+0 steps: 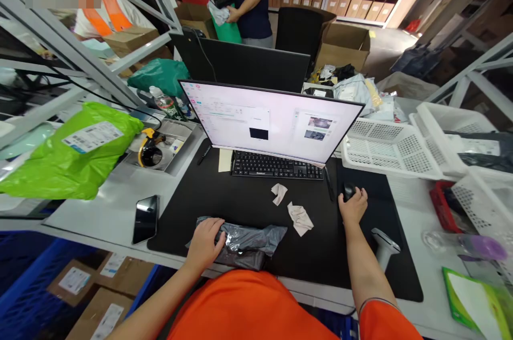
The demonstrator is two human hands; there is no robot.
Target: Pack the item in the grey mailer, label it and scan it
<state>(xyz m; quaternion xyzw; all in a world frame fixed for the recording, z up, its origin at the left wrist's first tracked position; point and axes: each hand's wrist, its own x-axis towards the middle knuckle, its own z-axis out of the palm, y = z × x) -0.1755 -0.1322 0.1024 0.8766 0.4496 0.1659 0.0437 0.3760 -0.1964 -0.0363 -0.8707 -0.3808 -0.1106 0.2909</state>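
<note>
My left hand [205,244] rests flat on the left end of a grey plastic mailer bag [250,241] lying at the near edge of the black desk mat [240,201]. My right hand [353,206] cups a black computer mouse [348,190] on the mat's right side. Between my hands lie two crumpled scraps of paper [300,218]. Behind them a black keyboard [276,165] sits under a lit monitor [272,121].
A smartphone [145,217] lies left of the mat, and a green parcel [68,150] sits farther left. White perforated baskets [385,147] stand at the right; a handheld scanner [385,246] is near my right forearm. A tape dispenser [150,148] sits in a tray. Other people work behind the monitors.
</note>
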